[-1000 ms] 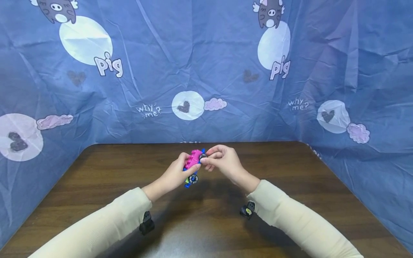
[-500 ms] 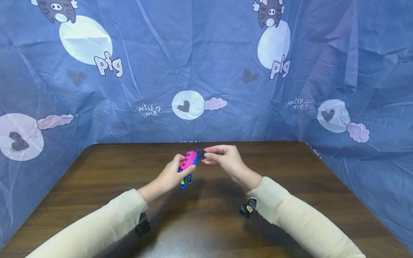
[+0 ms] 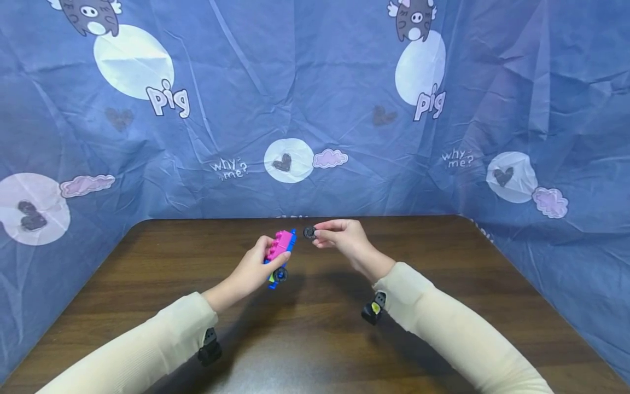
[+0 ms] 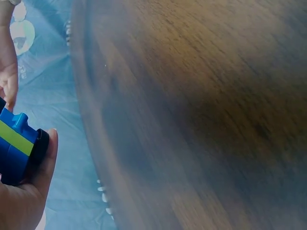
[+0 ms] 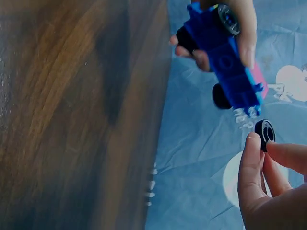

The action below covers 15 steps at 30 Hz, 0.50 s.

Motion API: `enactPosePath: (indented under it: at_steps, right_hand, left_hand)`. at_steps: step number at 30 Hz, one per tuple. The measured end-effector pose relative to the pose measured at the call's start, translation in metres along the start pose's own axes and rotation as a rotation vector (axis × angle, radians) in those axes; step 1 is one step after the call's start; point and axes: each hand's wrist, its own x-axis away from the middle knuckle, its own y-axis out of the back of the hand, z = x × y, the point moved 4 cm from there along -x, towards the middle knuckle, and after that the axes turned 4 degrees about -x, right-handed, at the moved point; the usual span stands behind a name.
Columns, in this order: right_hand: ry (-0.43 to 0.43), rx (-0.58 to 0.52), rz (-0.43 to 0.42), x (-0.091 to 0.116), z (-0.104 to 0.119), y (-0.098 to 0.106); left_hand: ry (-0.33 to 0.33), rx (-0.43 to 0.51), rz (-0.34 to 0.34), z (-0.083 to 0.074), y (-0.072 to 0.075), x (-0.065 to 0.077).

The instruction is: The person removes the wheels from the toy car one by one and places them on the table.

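Note:
My left hand (image 3: 253,268) grips a small toy car (image 3: 280,244) built of pink and blue blocks, held tilted above the table. In the right wrist view the car's blue underside (image 5: 225,60) faces the camera, with three black wheels on it and a bare blue axle stub at the near corner. A lime-green stripe (image 4: 17,139) shows on the car in the left wrist view. Between thumb and fingertips my right hand (image 3: 344,241) pinches a loose black wheel (image 5: 264,135), a short gap away from the car.
Both hands are over a dark brown wooden table (image 3: 305,339). A blue printed cloth (image 3: 246,98) hangs behind the table and along its sides. A black wrist camera (image 3: 210,347) sits under the left sleeve, another camera (image 3: 374,308) under the right.
The wheel in my right hand has come off the car. My left hand has drawn the car to the left, opening a gap, while the right hand has moved little.

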Motion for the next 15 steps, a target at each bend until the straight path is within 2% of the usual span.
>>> enactPosePath:
  at_steps: [15]
  right_hand:
    - [-0.131, 0.022, -0.070, -0.036, -0.031, 0.006]
  left_hand:
    - [0.009, 0.034, 0.009, 0.001, -0.003, 0.002]
